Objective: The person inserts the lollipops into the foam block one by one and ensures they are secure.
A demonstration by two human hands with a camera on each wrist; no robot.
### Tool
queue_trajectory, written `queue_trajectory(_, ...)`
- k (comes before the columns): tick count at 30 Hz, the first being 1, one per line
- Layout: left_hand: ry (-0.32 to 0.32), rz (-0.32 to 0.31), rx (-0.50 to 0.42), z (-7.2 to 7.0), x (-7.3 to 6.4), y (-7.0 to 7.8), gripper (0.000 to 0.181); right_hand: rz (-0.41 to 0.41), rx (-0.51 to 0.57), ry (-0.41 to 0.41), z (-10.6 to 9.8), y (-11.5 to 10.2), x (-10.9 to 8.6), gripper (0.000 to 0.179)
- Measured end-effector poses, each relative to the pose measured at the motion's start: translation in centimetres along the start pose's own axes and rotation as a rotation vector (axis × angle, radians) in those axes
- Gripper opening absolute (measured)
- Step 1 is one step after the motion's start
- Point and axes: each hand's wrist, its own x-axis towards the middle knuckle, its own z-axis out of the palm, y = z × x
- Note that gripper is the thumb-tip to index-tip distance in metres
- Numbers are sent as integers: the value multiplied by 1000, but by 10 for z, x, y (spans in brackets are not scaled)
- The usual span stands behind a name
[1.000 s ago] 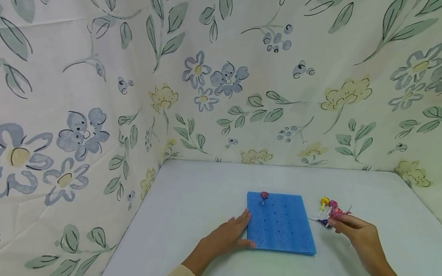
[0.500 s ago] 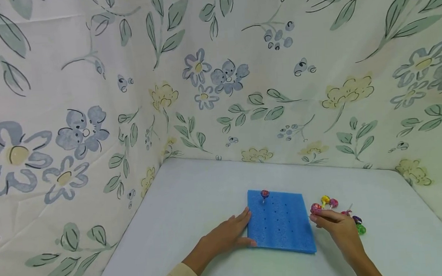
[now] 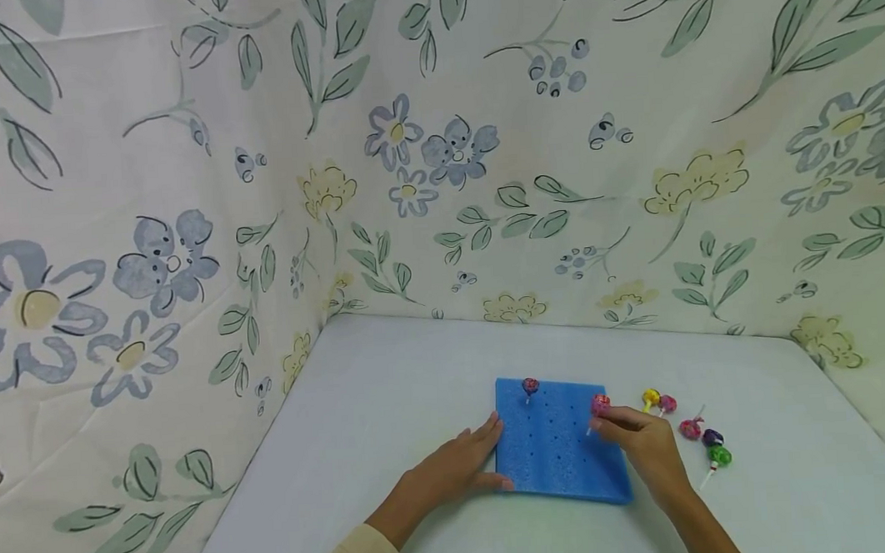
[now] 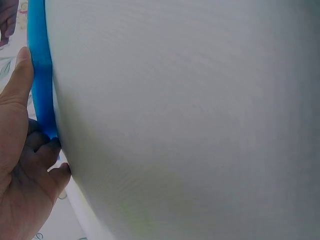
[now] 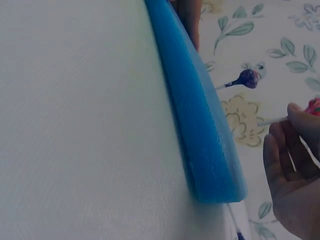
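Note:
A blue foam block [image 3: 565, 466] with rows of small holes lies on the white table. My left hand [image 3: 453, 474] rests against its left side, fingers extended along the edge and thumb at the near corner. Between thumb and fingertips, my right hand [image 3: 653, 451] pinches a red-and-pink wrapped lollipop [image 3: 600, 403] above the block's right part. In the right wrist view the lollipop's white stick [image 5: 272, 121] points at the foam, its tip apart from it. Another lollipop [image 3: 530, 385], dark red and purple, stands in the block near its far left corner.
Right of the block, loose lollipops lie on the white table [image 3: 402, 370]: a yellow one [image 3: 650, 398] beside a pink one [image 3: 668, 404], a red-pink one [image 3: 691, 428], then a purple one [image 3: 713, 438] touching a green one [image 3: 720, 456]. Flowered cloth [image 3: 441, 251] hangs behind and left.
My right hand has picked up the red-and-pink lollipop from the group on the right and carried it left over the block. The left hand has stayed in place.

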Motion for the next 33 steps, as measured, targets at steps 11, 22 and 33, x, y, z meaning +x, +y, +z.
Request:
queue_trajectory(11,11,4,-2,0,1,-1,98,-17,-11,-3,25,-9,11,43)
queue_trajectory(22,4,-10,4,2,3,-3,98,-57,-63,-21,51,-10,21,38)
queue_trajectory(33,30,39,19,3,2,-5,95,-110,-85,-14,71,-10,28,31)
